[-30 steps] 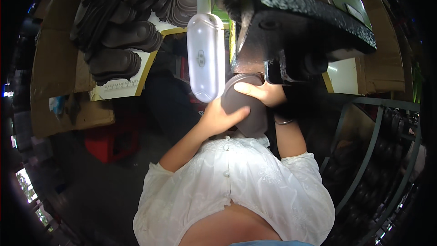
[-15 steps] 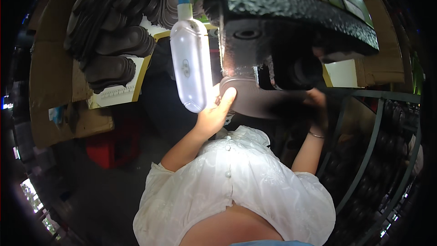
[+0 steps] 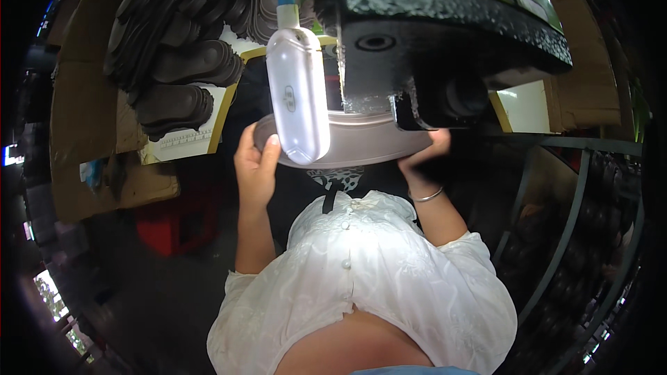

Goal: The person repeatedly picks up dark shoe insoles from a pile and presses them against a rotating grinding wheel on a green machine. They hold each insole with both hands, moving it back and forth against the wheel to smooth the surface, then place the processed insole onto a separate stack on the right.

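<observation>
Left grip [image 3: 256, 172] pinches one end of a grey-brown shoe sole [image 3: 372, 144], right grip [image 3: 421, 161] clasps the other; the sole spans crosswise, partly behind the green-and-black machine [image 3: 445, 45], shifted leftward since half a second ago (its left end now shows past the pale lamp [image 3: 299, 97]).

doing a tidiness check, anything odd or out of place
The dark soles at upper left lie in an uneven heap, some tilted. No spill or clear damage shows, though the lamp hides part of the held sole.
</observation>
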